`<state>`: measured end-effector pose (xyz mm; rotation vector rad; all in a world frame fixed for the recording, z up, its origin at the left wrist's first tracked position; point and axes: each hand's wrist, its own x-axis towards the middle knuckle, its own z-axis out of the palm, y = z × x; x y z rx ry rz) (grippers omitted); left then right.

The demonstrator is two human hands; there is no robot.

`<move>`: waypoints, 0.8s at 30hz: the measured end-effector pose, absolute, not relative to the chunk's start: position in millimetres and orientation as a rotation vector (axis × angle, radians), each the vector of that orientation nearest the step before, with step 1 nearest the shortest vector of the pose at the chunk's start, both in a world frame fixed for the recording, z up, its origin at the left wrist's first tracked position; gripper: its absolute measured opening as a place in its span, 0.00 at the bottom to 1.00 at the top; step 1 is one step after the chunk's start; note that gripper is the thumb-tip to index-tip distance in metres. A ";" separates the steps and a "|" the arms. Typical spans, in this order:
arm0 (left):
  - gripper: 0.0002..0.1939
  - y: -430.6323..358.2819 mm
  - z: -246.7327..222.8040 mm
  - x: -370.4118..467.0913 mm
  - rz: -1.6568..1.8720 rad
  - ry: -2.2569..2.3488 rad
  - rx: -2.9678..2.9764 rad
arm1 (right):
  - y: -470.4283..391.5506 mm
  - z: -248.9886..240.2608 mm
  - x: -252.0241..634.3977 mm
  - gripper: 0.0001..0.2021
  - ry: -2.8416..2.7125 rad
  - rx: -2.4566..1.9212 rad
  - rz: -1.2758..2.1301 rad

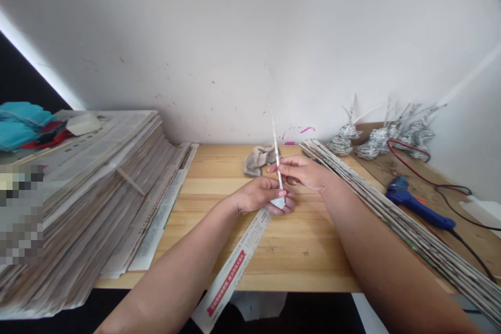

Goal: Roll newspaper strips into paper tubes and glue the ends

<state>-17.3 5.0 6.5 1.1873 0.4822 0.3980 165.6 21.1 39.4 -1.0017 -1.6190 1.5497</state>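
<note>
Head view, cloth [253, 162] behind paper tube [275, 138], glue gun [420, 206]

Newspaper strip [246, 249]: red banner [226, 283], Chinese characters, too blurred.

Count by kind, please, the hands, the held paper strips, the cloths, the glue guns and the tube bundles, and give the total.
Left hand and right hand: 2
Paper strip, held: 1
Cloth: 1
Glue gun: 1
Tube bundle: 1
Total: 6
</note>
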 end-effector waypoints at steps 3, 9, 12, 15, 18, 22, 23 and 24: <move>0.20 3.6 8.5 -16.8 0.391 0.494 1.189 | 22.8 37.2 165.0 0.15 -1.600 -1.030 1.476; 0.21 3.2 8.9 -16.8 0.388 0.514 1.202 | 22.0 41.7 166.9 0.17 -1.613 -1.006 1.530; 0.21 3.1 9.7 -17.2 0.384 0.512 1.224 | 22.0 41.4 171.0 0.17 -1.725 -1.000 1.569; 0.21 2.9 10.3 -17.1 0.372 0.511 1.227 | 23.0 39.4 171.0 0.15 -1.714 -1.066 1.457; 0.21 3.2 9.8 -17.2 0.379 0.510 1.230 | 22.6 40.4 169.9 0.16 -1.717 -1.060 1.435; 0.22 3.8 9.7 -17.8 0.387 0.514 1.238 | 21.9 42.3 170.8 0.19 -1.826 -1.031 1.536; 0.22 3.6 10.2 -17.8 0.387 0.517 1.234 | 22.4 41.8 170.8 0.19 -1.821 -1.050 1.511; 0.22 3.3 10.9 -17.7 0.383 0.519 1.227 | 23.1 41.1 170.4 0.18 -1.795 -1.077 1.466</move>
